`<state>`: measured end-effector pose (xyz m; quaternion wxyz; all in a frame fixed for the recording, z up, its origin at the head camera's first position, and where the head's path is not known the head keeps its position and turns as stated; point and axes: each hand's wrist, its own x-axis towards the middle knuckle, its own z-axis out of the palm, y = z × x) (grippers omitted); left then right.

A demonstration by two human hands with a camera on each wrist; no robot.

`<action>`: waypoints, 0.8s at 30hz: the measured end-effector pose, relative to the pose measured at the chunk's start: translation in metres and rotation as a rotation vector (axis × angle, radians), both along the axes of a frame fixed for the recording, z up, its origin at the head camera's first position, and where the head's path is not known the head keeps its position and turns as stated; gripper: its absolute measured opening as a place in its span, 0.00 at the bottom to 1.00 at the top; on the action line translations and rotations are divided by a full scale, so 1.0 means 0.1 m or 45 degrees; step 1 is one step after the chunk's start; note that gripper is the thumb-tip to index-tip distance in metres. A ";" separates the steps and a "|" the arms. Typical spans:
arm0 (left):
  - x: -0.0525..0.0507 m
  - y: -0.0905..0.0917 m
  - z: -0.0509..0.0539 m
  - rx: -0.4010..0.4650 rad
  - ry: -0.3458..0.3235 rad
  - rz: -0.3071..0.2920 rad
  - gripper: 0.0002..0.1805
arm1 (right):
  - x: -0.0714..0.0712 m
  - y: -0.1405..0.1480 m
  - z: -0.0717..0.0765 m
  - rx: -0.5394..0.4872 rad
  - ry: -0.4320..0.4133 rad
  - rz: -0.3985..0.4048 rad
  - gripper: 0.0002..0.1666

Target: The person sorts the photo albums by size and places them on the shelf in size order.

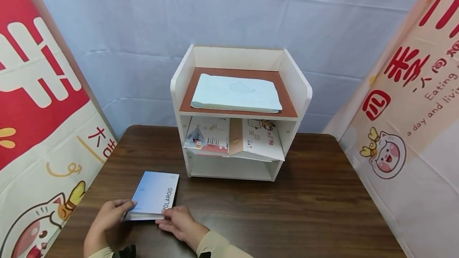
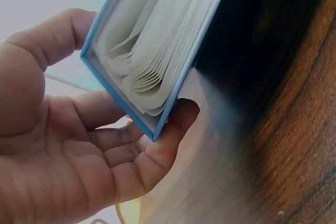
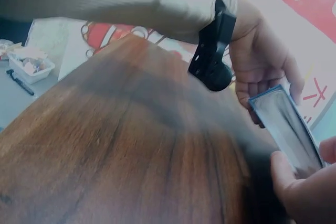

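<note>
A blue-and-white photo album (image 1: 154, 192) with POLAROID printed on its cover is at the table's left front. My left hand (image 1: 111, 214) grips its left side, thumb over the cover and fingers curled beneath, as the left wrist view shows. On the near right corner, my right hand (image 1: 181, 224) pinches the album between thumb and fingers. In the left wrist view the album (image 2: 152, 51) is held above the tabletop, its page edges fanned between the covers. Both hands hold it at once in the right wrist view, where the right hand (image 3: 310, 192) is partly cut off.
A white shelf unit (image 1: 184, 79) stands at the back of the dark wooden table (image 1: 322, 198). A pale blue pad (image 1: 236, 92) with a whale drawing lies on top; printed cardboard pieces (image 1: 258, 138) stick out of the middle level. A white basket (image 3: 32, 66) sits beyond the table.
</note>
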<state>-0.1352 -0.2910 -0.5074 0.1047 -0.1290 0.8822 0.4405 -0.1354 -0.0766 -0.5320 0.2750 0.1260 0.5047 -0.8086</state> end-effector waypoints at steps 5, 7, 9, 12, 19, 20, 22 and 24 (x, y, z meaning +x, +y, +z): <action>0.00 0.00 0.00 -0.021 0.027 -0.010 0.30 | 0.00 0.01 -0.04 -0.018 0.011 0.000 0.08; 0.01 0.00 0.00 -0.019 0.029 -0.006 0.30 | 0.00 0.01 -0.05 -0.034 0.018 0.004 0.09; 0.02 0.00 0.00 -0.006 0.030 0.012 0.31 | 0.01 0.01 -0.04 -0.032 0.022 0.011 0.09; 0.05 0.02 -0.01 0.034 0.021 0.048 0.32 | 0.03 0.03 -0.02 0.000 0.038 0.033 0.10; 0.13 0.06 0.00 0.090 0.029 0.091 0.35 | 0.05 0.10 -0.01 0.010 0.099 0.065 0.12; 0.14 0.07 0.00 0.089 0.036 0.095 0.35 | 0.06 0.10 -0.02 0.004 0.104 0.074 0.13; 0.13 0.11 0.00 0.086 0.046 0.100 0.35 | 0.05 0.15 -0.03 0.010 0.117 0.093 0.13; 0.14 0.16 -0.02 0.104 0.044 0.115 0.35 | 0.05 0.21 -0.04 0.033 0.135 0.118 0.13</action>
